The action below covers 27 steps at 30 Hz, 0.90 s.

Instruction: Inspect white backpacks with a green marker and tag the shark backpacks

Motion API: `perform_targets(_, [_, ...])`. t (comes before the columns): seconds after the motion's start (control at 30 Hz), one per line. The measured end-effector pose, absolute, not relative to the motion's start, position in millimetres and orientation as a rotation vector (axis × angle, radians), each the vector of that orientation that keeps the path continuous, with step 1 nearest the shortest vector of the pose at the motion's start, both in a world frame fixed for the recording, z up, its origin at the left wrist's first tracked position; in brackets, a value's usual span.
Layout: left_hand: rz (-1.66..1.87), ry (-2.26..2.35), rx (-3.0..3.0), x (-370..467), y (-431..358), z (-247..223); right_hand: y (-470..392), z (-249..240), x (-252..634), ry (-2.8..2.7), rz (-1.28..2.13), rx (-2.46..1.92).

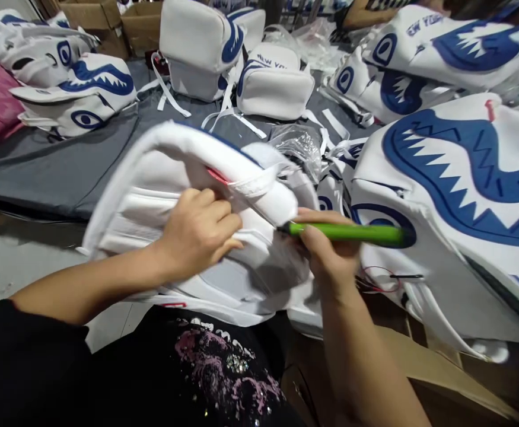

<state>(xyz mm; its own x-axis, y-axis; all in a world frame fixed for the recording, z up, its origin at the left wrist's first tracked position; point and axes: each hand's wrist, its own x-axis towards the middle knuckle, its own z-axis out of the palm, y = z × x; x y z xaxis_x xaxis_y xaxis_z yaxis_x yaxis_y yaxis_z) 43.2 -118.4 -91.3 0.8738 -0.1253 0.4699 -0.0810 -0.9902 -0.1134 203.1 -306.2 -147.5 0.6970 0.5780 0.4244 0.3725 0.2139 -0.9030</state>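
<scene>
A white backpack (147,172) lies tilted across my lap, its padded back and straps turned toward me. My left hand (199,234) is closed in a fist over the bag, against its white padding. What its fingers pinch is hidden. In my right hand (330,255) is a bright green pen-like tool (348,232) with a dark tip, held level. The dark tip touches or nearly touches the bag beside a white strap (277,204). Part of my right fingers is hidden behind the tool and the bag.
Large white backpacks with blue shark-mouth prints (468,172) are stacked close on my right. More white bags (270,89) stand on the grey-covered table (103,157) ahead. Clear plastic wrap (299,142) lies among them. Cardboard boxes (103,26) stand at the back; another carton (446,367) is low right.
</scene>
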Motion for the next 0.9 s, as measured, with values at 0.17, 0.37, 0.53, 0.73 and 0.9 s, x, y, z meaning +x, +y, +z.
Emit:
perform_targets(0.17, [-0.141,-0.027,-3.084,70,-51,-149,-289,-194,207,-0.801,0.346,-1.656])
perform_targets(0.37, [-0.593,0.055,-3.076,72,-29,-131,-252,-212,172,-1.22,-0.257,-1.679])
perform_targets(0.53, [-0.157,-0.111,-3.058,128,-25,-129,-195,-233,174,-1.278,-0.324,-1.771])
perform_targets(0.73, [0.071,0.001,-3.076,161,2,-159,-205,-240,159,-1.329,-0.167,-1.838])
perform_targets(0.9, [0.023,0.174,-3.083,153,3,-169,-218,-245,162,-1.401,-0.127,-1.843])
